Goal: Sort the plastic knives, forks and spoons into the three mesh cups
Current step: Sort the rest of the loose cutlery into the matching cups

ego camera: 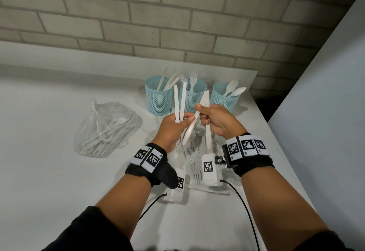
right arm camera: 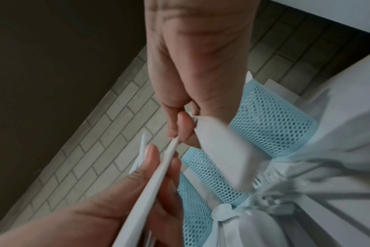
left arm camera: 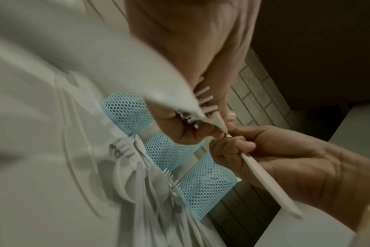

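Note:
Three blue mesh cups stand at the back: the left cup (ego camera: 158, 97) has knives, the middle cup (ego camera: 194, 96) forks, the right cup (ego camera: 225, 98) spoons. My left hand (ego camera: 185, 119) grips two forks (ego camera: 176, 100) with handles pointing up; their tines (left arm camera: 203, 100) show by the palm. A spoon (ego camera: 187, 136) slants between both hands, under my left thumb, while my right hand (ego camera: 200, 112) pinches its handle. The right hand also grips an upright knife (ego camera: 208, 132), which is seen in the fist (left arm camera: 264, 180). Loose cutlery (ego camera: 192, 153) lies on the table below the hands.
A knotted clear plastic bag (ego camera: 104, 130) holding more white cutlery lies at the left on the white table (ego camera: 49, 171). A brick wall (ego camera: 177, 23) runs close behind the cups. The table's right edge meets a white panel (ego camera: 325, 102).

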`<move>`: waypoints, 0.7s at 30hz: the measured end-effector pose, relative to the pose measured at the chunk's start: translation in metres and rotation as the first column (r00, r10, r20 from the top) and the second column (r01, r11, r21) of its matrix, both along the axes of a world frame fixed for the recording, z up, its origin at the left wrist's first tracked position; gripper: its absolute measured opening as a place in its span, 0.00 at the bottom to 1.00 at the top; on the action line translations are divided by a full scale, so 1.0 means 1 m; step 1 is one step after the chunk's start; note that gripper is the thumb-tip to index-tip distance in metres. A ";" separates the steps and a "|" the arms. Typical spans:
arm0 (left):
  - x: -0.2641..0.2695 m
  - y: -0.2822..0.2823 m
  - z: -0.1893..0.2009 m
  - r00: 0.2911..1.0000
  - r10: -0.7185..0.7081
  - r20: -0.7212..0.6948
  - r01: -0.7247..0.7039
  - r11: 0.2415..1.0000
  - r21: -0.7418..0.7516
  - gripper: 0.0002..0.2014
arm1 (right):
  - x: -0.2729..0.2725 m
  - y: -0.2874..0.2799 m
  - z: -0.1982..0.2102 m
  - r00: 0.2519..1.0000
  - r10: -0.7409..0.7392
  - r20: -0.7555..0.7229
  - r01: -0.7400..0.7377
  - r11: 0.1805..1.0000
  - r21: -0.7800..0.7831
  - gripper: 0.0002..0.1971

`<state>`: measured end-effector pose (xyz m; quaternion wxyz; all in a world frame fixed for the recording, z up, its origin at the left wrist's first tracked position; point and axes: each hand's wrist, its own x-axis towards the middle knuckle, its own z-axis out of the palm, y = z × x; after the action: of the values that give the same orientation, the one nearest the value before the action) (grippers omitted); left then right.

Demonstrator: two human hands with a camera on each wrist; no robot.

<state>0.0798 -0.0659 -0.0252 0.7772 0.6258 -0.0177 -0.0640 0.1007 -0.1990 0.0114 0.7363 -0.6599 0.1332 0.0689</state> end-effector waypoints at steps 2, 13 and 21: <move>-0.001 0.001 0.001 1.000 -0.011 0.004 0.011 1.000 -0.004 0.10 | 0.003 0.002 0.002 0.999 -0.026 0.030 0.027 0.999 -0.029 0.08; 0.002 0.016 0.008 1.000 0.015 -0.012 -0.015 1.000 -0.001 0.13 | 0.017 0.019 0.014 0.985 -0.122 0.120 0.112 0.990 0.088 0.11; 0.011 0.032 0.007 0.982 0.152 -0.112 -0.163 0.982 -0.093 0.07 | 0.044 0.038 0.018 0.995 0.024 0.094 -0.019 0.998 -0.053 0.15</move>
<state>0.0911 -0.0336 -0.0179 0.8106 0.5805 0.0692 -0.0338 0.1445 -0.1614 0.0295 0.7235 -0.6828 0.0928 0.0420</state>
